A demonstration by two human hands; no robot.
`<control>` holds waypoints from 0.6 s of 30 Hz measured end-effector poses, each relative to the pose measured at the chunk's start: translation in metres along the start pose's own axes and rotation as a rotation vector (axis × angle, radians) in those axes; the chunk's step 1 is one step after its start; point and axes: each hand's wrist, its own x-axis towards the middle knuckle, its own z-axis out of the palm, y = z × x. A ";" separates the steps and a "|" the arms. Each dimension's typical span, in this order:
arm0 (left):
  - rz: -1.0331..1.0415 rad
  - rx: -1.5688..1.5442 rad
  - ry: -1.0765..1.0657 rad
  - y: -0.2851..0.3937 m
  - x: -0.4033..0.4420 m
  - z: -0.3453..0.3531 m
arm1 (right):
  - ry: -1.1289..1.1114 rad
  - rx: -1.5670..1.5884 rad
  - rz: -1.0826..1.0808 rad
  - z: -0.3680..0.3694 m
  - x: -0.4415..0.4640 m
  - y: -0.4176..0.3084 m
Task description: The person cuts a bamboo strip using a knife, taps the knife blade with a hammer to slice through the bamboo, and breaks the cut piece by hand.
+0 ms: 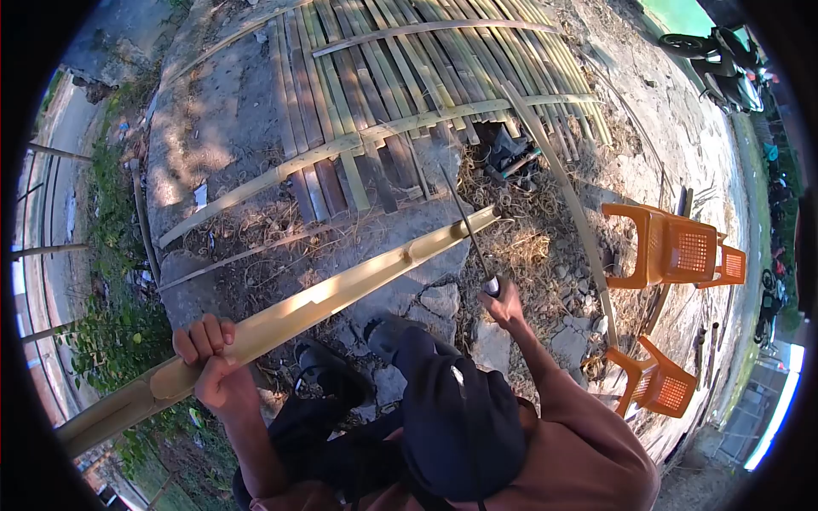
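Observation:
A long split bamboo pole, hollow side up, runs diagonally from the lower left toward the middle. My left hand is closed around its edge near the lower left end, the thumb on the near side and fingers over the inside. My right hand grips the handle of a machete. Its narrow dark blade points up and away and crosses over the pole near the far end; whether it touches the bamboo I cannot tell.
Beyond the pole lies a panel of bamboo slats with cross strips. Orange plastic chairs stand at right, with a motorcycle farther back. A long strip lies right of the machete. Broken concrete and dry shavings cover the ground.

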 end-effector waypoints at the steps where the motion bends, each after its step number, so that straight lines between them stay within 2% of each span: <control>1: 0.009 0.025 -0.013 0.010 0.001 -0.004 | 0.026 -0.027 -0.067 0.008 -0.011 -0.006; 5: 0.024 0.070 0.018 0.037 -0.010 -0.020 | -0.031 -0.061 -0.179 0.023 -0.037 -0.030; 13: 0.033 0.089 0.070 0.041 -0.019 -0.048 | 0.053 0.036 0.014 0.042 -0.016 0.027; 16: 0.035 0.091 0.035 0.042 -0.018 -0.054 | 0.227 0.010 0.082 0.053 0.002 0.053; 18: 0.048 0.109 0.075 0.044 -0.018 -0.053 | 0.191 0.028 0.099 0.058 -0.008 0.054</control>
